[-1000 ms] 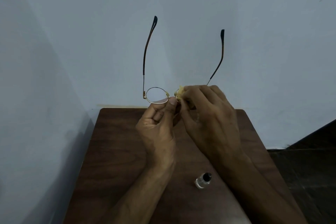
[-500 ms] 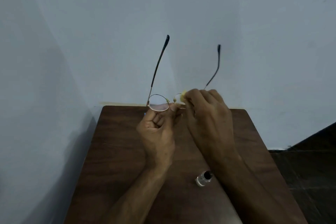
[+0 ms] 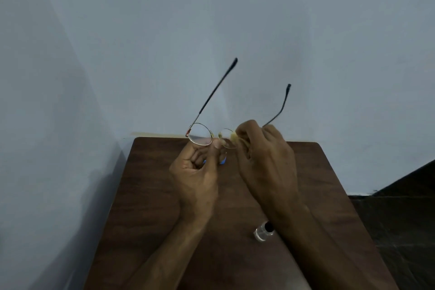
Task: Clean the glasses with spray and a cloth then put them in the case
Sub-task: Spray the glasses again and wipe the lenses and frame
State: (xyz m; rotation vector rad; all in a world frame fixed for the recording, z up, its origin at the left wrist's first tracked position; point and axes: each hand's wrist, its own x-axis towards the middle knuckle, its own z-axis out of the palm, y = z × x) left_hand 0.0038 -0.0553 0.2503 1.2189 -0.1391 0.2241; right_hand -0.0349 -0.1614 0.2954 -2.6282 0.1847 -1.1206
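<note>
The glasses (image 3: 200,134) are being held up in the air over the far end of the table (image 3: 153,195), lenses toward the person and both temples open and pointing up and away at the wall (image 3: 211,30). The left hand (image 3: 195,179) is pinching them from below, thumb and curled fingers closing on the lower rim of the left lens near the bridge. The right hand (image 3: 266,160) is covering most of the right lens, its fingers bunching round a small yellow cloth (image 3: 233,137) and pressing it against that lens. Only an arc of that rim is showing to the left of the cloth, and the right temple is rising from behind the knuckles.

Under the left hand, two small blue bits (image 3: 223,160) are peeking out between the fingers. What they belong to I cannot tell; the hand is hiding the rest.

Nearer the person, a small clear bottle (image 3: 264,232) with a black cap is standing on the table, just beside the right forearm, which is crossing over part of it. Both forearms are reaching in from the near edge and blocking much of the dark wood. The table is sitting in a corner, wall behind and to the left, with a dark floor (image 3: 404,219) showing off to the right.
</note>
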